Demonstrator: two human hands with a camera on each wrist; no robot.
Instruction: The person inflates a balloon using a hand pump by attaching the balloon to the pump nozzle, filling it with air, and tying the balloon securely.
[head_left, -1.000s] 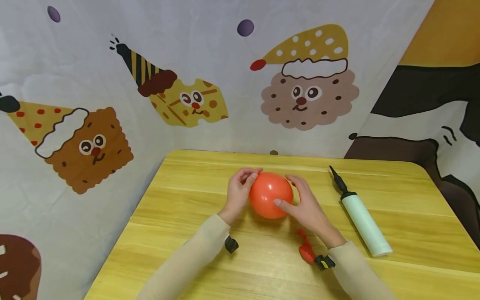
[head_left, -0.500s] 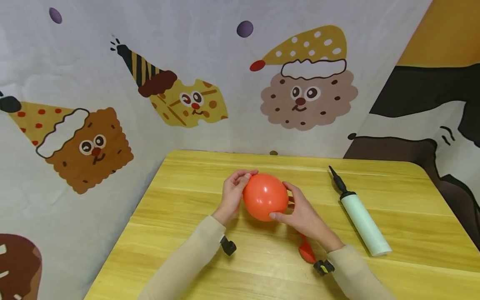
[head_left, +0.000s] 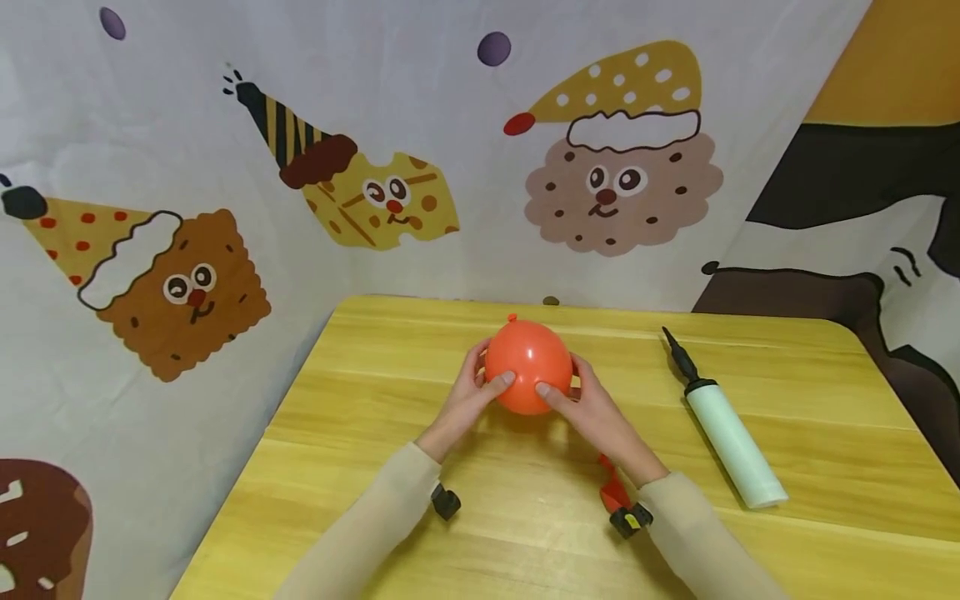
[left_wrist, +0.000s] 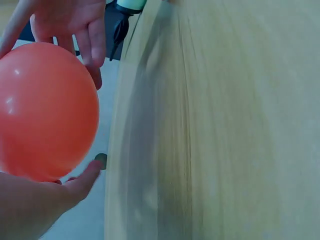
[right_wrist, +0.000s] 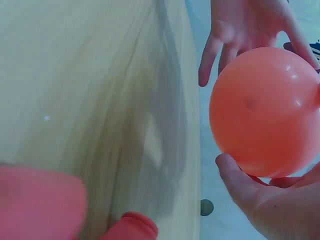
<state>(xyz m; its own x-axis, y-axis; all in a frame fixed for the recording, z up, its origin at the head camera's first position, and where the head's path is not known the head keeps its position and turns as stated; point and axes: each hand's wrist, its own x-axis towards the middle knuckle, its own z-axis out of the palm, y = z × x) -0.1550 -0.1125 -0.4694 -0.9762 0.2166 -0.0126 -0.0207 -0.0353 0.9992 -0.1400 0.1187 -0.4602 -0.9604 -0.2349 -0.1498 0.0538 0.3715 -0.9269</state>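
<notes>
A round, inflated orange-red balloon [head_left: 528,367] is held between both hands above the table, its small knotted-looking end [head_left: 512,317] pointing to the far side. My left hand [head_left: 468,398] grips its left side, thumb on the near face and fingers behind. On the right side my right hand [head_left: 596,412] holds it the same way, thumb toward me. Both wrist views show the balloon [left_wrist: 47,110] cradled between the two hands. Under the right forearm lies a limp red balloon [head_left: 615,493], partly covered by the wrist camera; the right wrist view shows its open mouth [right_wrist: 135,227].
A pale green hand pump [head_left: 731,437] with a black nozzle lies on the right of the wooden table [head_left: 360,367]. Behind the table's far edge hangs a white cloth [head_left: 480,208] printed with cartoon biscuits and cheese in hats.
My left hand has left the balloon's far-left end and now grips its left side. The balloon has shifted slightly left and away, and its tied end now shows at the top.
</notes>
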